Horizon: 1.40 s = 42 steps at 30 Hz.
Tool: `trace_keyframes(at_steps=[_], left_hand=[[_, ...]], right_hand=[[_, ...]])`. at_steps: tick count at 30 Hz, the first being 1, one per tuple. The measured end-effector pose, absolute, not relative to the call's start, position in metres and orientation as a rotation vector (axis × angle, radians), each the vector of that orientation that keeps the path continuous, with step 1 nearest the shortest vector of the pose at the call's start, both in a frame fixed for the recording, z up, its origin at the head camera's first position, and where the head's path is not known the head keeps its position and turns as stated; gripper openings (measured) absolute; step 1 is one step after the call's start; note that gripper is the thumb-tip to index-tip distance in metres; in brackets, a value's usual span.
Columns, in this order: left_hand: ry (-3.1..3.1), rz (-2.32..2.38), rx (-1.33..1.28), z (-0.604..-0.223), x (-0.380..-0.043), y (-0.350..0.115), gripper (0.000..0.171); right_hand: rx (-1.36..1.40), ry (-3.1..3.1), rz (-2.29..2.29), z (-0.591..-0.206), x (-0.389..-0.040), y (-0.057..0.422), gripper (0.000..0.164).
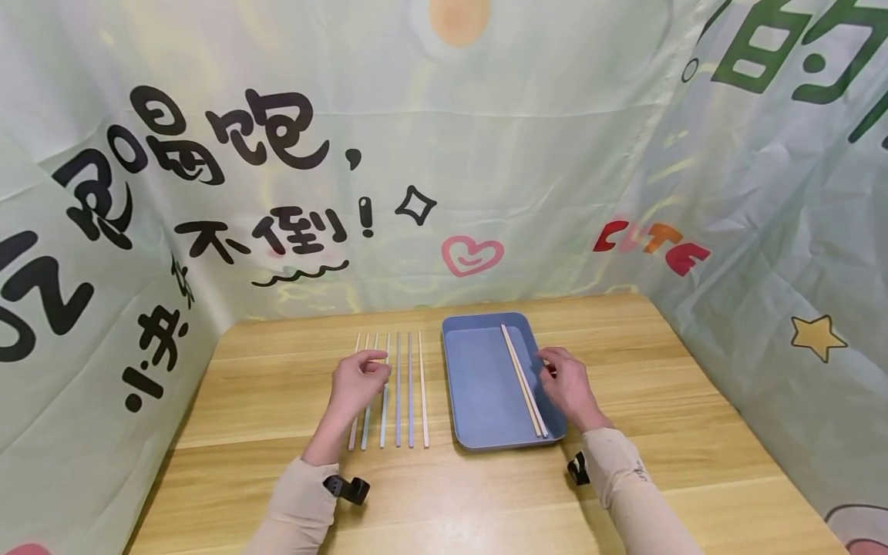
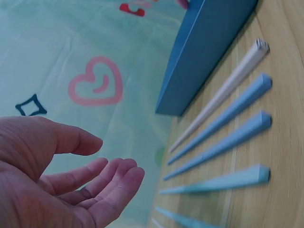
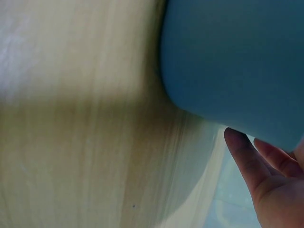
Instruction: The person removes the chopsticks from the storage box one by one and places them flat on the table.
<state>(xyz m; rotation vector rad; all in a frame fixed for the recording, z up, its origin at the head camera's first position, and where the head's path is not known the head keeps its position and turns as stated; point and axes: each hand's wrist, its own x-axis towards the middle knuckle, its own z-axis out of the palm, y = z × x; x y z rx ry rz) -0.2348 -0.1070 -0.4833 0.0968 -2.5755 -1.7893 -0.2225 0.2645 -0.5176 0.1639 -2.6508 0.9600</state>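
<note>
Several pastel chopsticks lie side by side on the wooden table, in pink, light blue, lilac and whitish tones. My left hand hovers over the left part of this row; in the left wrist view its fingers are loosely bent with nothing between them and the thumb. To the right stands a blue rectangular tray. Two chopsticks, one yellowish and one pinkish white, lie in it close together, slanting along its right side. At the tray's right rim is my right hand, its fingertips right by the rim and holding no chopstick.
A printed cloth with lettering and drawings hangs behind the table and along both sides. Both wrists wear a small black camera. The row of chopsticks lies just left of the tray.
</note>
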Motion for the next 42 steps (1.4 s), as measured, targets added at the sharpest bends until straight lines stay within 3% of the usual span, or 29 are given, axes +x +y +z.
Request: trace_keyframes(at_steps=[42], left_hand=[[-2.506,-2.107,-0.194,-0.479,-0.229,0.019,0.038]], right_hand=[[0.184,-2.652,0.941,-0.523,-0.225,0.268,0.034]])
